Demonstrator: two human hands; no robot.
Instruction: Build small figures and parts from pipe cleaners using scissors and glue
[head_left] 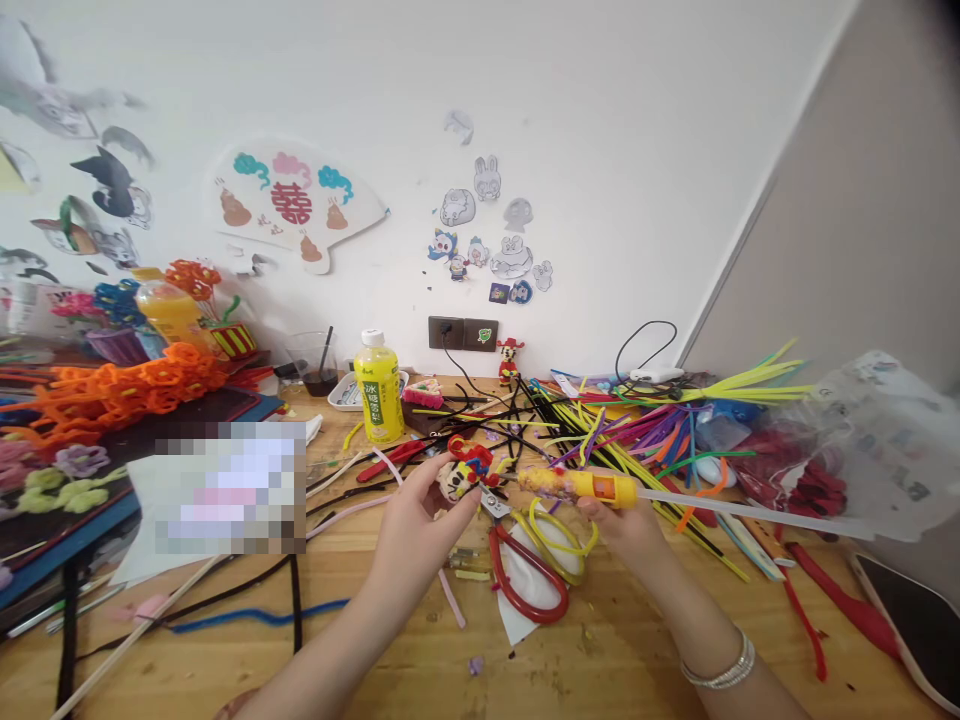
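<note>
My left hand (429, 510) pinches a small pipe-cleaner doll (472, 465) in red, yellow, blue and white, held tilted above the table. My right hand (626, 525) is wrapped around a yellow hot glue gun (570, 487), with a long translucent glue stick (720, 507) running out of its back to the right. The glue gun's nozzle points left, close to the doll; whether they touch I cannot tell. Below, red-handled scissors (551, 605) lie on a white scrap, next to a coil of yellow-green pipe cleaner (574, 545).
A yellow drink bottle (381, 390) stands behind my left hand. Loose pipe cleaners (622, 420) are heaped at back right, beside a plastic bag (885, 440). A similar red doll (509, 362) stands by the wall. Orange pipe-cleaner flowers (150, 375) lie left; a phone (911, 620) lies right.
</note>
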